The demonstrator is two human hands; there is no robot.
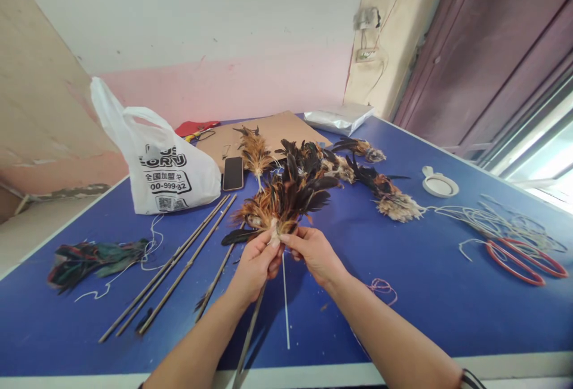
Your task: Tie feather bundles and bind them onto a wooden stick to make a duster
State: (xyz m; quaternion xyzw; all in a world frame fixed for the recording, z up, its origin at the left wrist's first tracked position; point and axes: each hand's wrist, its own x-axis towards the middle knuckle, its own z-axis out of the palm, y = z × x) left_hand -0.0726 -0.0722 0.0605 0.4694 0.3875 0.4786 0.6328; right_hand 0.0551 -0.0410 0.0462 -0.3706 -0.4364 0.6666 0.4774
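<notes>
A bunch of brown and black feathers [286,198] is pinched at its pale base by both of my hands over the blue table [403,293]. My left hand [256,264] is closed on the base and on a thin stick [249,332] that runs down toward me. My right hand [313,250] pinches the same base from the right. A white string [285,302] hangs down from the bunch.
Several thin sticks [172,269] lie at the left, beside a white plastic bag [163,165], a phone [233,173] and dark green feathers [92,258]. More feather bunches [385,189] lie behind. Red-handled scissors [526,261], tangled string [496,222], a white round lid [440,185] and cardboard [268,129] sit further off.
</notes>
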